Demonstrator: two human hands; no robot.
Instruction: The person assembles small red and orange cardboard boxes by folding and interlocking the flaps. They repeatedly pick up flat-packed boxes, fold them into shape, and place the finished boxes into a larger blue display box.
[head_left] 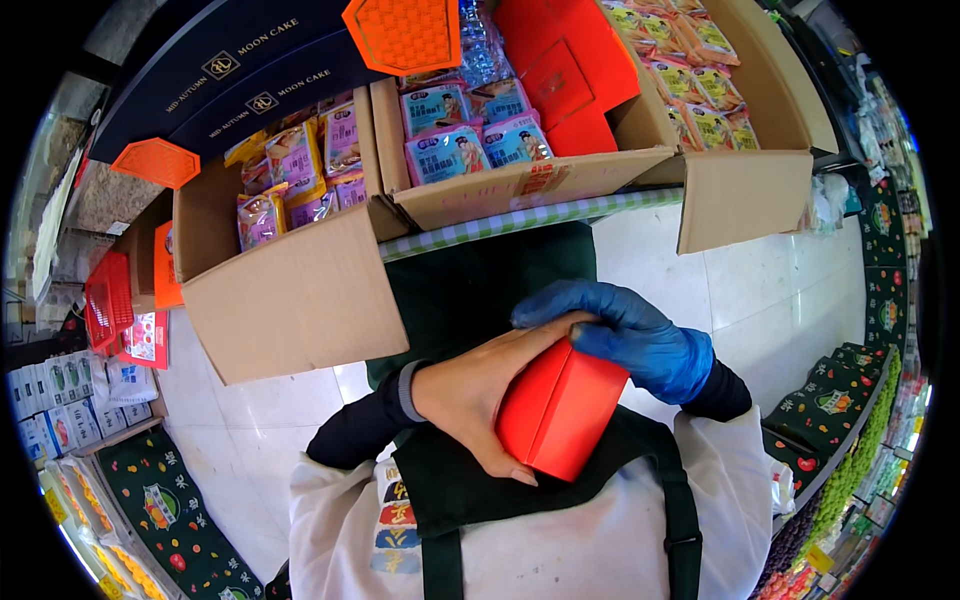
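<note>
A small red cardboard box (565, 412) is held close against my dark green apron (450, 480), with a seam running along it. My bare left hand (470, 388) wraps its left side, thumb along the near end and fingers reaching over the far end. On my right hand (635, 335) is a blue glove; its fingers close over the box's far right end and overlap my left fingertips. Whatever is inside the box is hidden. Ahead stands an open carton (520, 190) with blue wrapped packs (445, 152) and red flat card pieces (565, 85).
A left carton (295, 290) holds purple and yellow packs (292, 160); a right carton (745, 200) holds yellow-green packs (710, 90). Their flaps jut toward me. Dark navy boxes (230, 75) rise behind, with orange woven-patterned cards (405, 35). Produce shelves (850, 450) stand at right.
</note>
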